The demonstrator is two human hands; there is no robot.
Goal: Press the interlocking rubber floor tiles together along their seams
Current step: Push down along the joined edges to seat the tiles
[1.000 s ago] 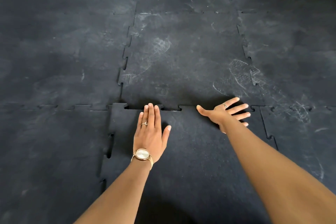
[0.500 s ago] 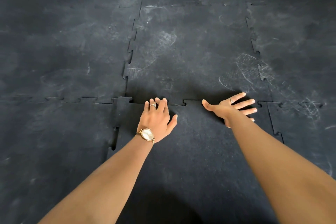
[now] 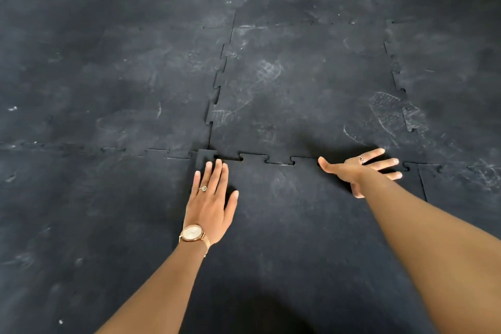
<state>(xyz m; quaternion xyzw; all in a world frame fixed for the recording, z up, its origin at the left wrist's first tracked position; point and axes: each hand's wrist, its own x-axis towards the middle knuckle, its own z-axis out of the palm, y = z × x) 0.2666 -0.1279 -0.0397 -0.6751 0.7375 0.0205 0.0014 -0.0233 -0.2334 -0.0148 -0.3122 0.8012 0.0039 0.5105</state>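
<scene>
Both hands flat, fingers spread, gripping nothing: left hand (image 3: pixel 210 203) at seam (image 3: pixel 279 161), right hand (image 3: pixel 357 169) at two o'clock; near tile (image 3: pixel 284 225) looks heavy, floppy, best pressed at its tabs.

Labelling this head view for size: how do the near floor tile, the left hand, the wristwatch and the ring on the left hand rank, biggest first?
1. Near floor tile
2. Left hand
3. Wristwatch
4. Ring
No close calls here.

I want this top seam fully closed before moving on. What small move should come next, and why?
Probably slide the left hand forward and press down on the corner tab. A dark gap shows in the seam just past its fingertips, so the near tile seems unseated there, while the right hand lies spread on the seam's right part.
</scene>
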